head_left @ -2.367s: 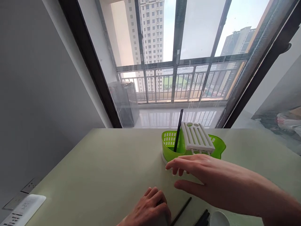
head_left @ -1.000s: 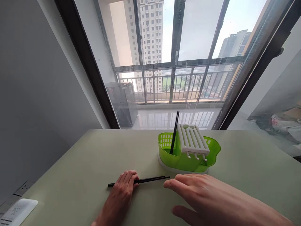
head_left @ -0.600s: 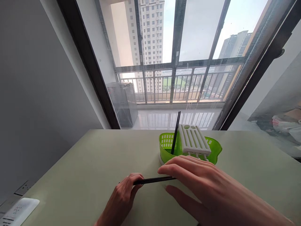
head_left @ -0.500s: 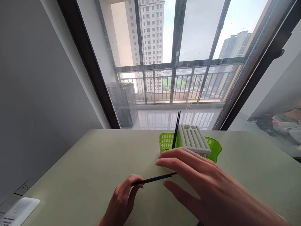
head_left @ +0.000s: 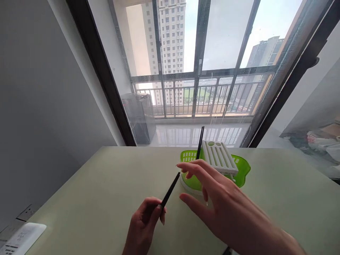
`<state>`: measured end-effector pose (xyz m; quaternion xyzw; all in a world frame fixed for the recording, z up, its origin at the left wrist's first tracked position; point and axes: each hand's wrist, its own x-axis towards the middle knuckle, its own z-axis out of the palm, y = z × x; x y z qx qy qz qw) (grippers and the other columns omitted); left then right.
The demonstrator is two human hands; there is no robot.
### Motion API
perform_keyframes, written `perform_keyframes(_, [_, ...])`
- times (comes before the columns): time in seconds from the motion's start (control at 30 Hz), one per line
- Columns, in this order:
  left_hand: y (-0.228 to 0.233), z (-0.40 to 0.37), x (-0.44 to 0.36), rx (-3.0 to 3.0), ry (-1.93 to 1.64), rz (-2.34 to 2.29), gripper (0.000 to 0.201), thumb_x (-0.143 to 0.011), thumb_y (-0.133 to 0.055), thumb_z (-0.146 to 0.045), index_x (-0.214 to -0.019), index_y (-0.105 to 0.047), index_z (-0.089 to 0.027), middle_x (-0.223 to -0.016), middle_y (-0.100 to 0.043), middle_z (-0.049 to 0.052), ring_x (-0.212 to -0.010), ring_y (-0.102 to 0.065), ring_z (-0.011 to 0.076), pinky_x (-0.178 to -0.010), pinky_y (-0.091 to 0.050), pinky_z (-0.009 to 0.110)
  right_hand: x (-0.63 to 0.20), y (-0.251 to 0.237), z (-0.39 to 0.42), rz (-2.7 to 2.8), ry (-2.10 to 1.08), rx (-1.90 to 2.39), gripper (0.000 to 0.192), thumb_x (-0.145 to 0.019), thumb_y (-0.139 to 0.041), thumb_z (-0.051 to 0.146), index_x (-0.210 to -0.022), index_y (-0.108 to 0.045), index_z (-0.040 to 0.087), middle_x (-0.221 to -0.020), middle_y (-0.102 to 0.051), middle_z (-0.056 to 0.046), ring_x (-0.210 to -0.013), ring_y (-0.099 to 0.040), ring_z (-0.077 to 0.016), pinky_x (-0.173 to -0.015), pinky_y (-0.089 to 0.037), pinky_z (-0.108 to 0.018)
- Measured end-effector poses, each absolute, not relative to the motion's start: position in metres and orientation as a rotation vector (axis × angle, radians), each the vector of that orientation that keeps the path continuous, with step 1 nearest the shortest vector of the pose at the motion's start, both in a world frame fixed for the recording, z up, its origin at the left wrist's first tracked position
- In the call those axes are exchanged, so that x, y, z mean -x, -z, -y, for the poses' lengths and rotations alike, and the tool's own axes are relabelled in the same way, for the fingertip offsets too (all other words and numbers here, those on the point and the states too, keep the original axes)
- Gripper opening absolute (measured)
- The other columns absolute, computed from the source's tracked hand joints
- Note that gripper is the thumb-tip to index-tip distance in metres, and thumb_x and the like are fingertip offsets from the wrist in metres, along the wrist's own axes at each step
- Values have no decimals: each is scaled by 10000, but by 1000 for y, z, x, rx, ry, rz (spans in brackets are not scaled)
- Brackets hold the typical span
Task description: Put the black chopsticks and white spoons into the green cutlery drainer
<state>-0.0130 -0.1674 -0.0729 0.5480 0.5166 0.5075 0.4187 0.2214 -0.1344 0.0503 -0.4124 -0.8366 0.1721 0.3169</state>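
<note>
My left hand [head_left: 140, 221] pinches a pair of black chopsticks [head_left: 170, 191] between thumb and fingers, tilted up to the right. My right hand [head_left: 223, 203] is open, its fingers spread just beyond the chopsticks' upper tips, with nothing in it. Behind it stands a green utensil basket [head_left: 193, 182] with a white slotted rack [head_left: 221, 156] in its middle. Two more black chopsticks [head_left: 201, 141] stand upright in its left compartment. Part of the basket's front is hidden by my right hand.
The pale table [head_left: 117, 177] reaches back to a glass door, with a balcony beyond. A white device [head_left: 22, 239] lies at the left front edge. Under my right wrist shows a bit of a dark object [head_left: 227, 251], mostly hidden. A wall socket [head_left: 26, 212] is at far left.
The chopsticks in my left hand have swung from nearly level to steeply tilted, tips upward. My right hand has shifted slightly left and stays open.
</note>
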Motion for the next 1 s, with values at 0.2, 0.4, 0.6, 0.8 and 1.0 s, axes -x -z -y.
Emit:
perform_keyframes(0.2, [68, 169, 6, -1250, -1211, -1144, 351, -893, -695, -546, -857, -636, -201, -724, -654, -8, -648, -579, 130, -650, -498, 247, -206, -48, 128, 2241, -768, 1047, 148, -979, -644, 305, -1103, -685, 235, -822, -730, 19, -730, -701, -151, -696, -535, -247])
perform_keyframes(0.4, [71, 170, 7, -1204, -1171, -1087, 371, -872, -726, -543, -809, -629, -190, -732, -673, 7, -663, -592, 132, -637, -462, 244, -200, -46, 125, 2204, -822, 917, 169, -1001, -610, 233, -843, -668, 216, -796, -727, 35, -724, -663, -113, -678, -458, -197])
perform_keyframes(0.6, [75, 169, 6, -1199, -1160, -1053, 395, -843, -756, -545, -762, -627, -180, -734, -669, 17, -645, -592, 132, -604, -451, 243, -207, -48, 125, 2240, -790, 888, 206, -1034, -569, 250, -843, -637, 209, -779, -702, 34, -691, -636, -106, -635, -429, -193])
perform_keyframes(0.8, [75, 171, 1, -1227, -1115, -1016, 348, -829, -784, -486, -745, -649, -176, -779, -680, 34, -701, -633, 161, -636, -492, 262, -211, -53, 128, 2321, -698, 951, 204, -1034, -564, 239, -850, -646, 209, -786, -701, 23, -668, -634, -115, -611, -433, -199])
perform_keyframes(1.0, [80, 174, 0, -1455, -1051, -1073, 148, -787, -833, -278, -743, -706, -216, -818, -749, -5, -789, -672, 170, -784, -529, 268, -219, -55, 134, 2465, -584, 864, 172, -1048, -518, 217, -952, -660, 226, -879, -711, 10, -737, -666, -122, -657, -466, -200])
